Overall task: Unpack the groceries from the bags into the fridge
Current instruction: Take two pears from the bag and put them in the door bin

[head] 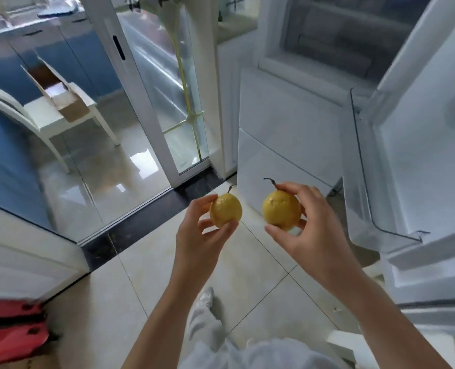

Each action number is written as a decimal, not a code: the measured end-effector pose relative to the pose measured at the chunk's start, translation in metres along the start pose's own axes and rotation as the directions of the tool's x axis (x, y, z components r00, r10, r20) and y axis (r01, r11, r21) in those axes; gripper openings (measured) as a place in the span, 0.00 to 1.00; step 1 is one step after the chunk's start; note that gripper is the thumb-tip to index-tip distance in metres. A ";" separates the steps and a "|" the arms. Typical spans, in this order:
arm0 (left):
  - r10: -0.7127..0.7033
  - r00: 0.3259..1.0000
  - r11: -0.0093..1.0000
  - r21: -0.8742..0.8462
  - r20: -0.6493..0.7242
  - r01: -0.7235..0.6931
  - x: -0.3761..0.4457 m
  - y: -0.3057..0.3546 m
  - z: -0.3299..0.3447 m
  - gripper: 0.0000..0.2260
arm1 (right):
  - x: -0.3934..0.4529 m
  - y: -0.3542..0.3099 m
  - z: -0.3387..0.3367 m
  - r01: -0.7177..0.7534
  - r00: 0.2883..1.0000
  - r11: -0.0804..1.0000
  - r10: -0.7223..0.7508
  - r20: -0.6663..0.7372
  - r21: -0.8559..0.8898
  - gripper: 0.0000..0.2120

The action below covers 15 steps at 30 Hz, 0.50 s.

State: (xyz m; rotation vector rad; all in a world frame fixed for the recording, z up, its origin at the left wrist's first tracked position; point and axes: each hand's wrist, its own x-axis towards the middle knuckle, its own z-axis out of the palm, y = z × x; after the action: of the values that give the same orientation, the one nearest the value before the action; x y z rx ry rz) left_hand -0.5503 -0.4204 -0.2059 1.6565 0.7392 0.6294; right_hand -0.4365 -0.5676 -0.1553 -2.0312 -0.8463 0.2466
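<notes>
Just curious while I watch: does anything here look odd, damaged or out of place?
Mostly no. One thing stands out: an open cardboard box sits tilted on the white chair, hanging over its seat edge.

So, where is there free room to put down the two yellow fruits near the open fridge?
The clear door bin on the open fridge door shows nothing inside. The floor tiles under both hands are bare. The fridge interior is too blurred to judge. Lower left is crowded by a red bag.

Bare forearms without sleeves, light grey trousers (210, 323), pale shoe (205, 295)
</notes>
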 end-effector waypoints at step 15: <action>0.125 0.841 0.992 -0.071 0.526 -0.103 0.206 0.019 0.001 0.21 | 0.103 -0.027 0.041 -0.207 0.880 0.971 0.131 -0.456 -0.120 0.30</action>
State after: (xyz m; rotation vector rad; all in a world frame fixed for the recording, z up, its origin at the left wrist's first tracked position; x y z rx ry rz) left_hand -0.4112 -0.2685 -0.1836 1.7354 0.2221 0.2357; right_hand -0.3917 -0.4635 -0.1424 -2.1982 -0.4096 -0.2008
